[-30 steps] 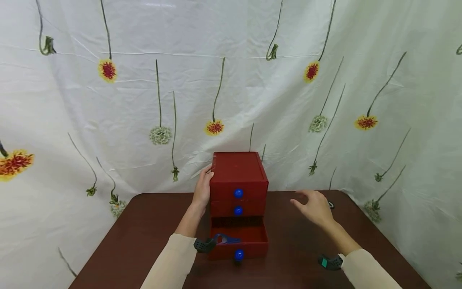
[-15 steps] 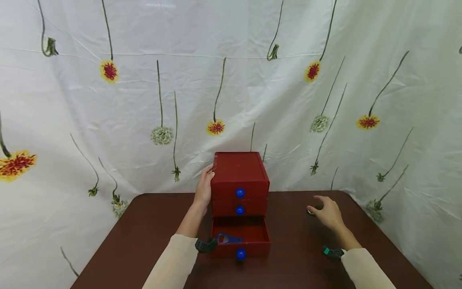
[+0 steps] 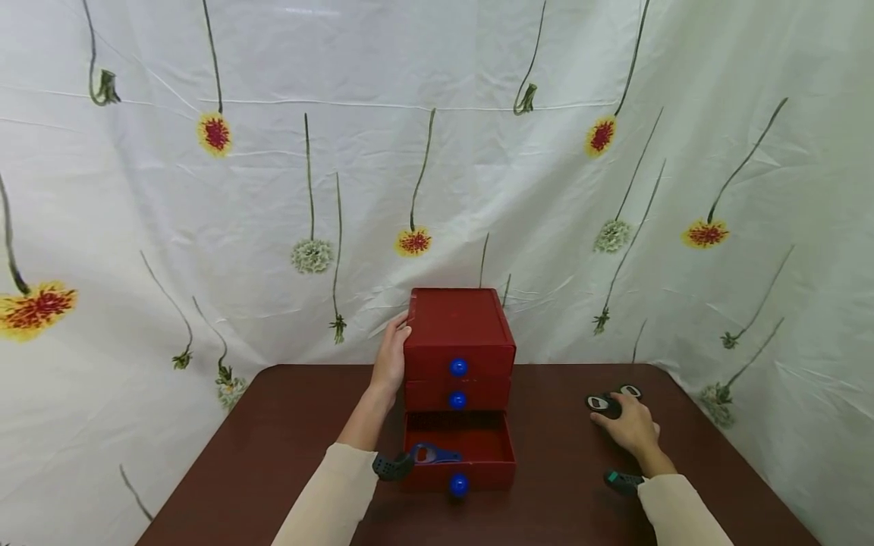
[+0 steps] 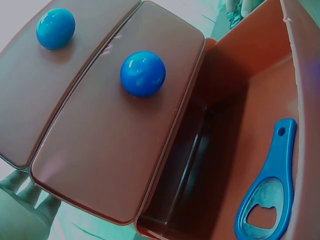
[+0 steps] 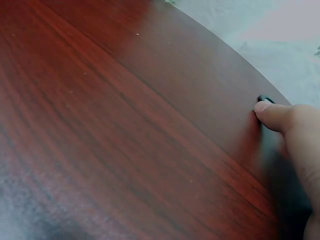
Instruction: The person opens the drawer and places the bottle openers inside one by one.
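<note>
My left hand [image 3: 390, 362] rests against the left side of a small red drawer cabinet [image 3: 459, 318], its fingers laid along the wall. The bottom drawer [image 3: 471, 475] stands pulled out. In it lies a blue bottle opener [image 4: 285, 160] with a metal head, near the drawer front in the left wrist view. Off to the right, my right hand [image 3: 631, 431] pinches a black bottle opener [image 3: 598, 403] between thumb and fingers, low at the tabletop. Only the opener's dark edge shows past the thumb [image 5: 272, 116] in the right wrist view.
Another black bottle opener [image 3: 631, 390] lies just behind the right hand. Two upper drawers with blue knobs [image 3: 458, 367] are closed. A flower-printed white cloth [image 3: 532, 189] hangs behind the dark wooden table [image 3: 307, 425].
My right hand has moved right and down onto the table and taken hold of the black bottle opener. The left hand stays on the cabinet's side. The view has shifted slightly.
</note>
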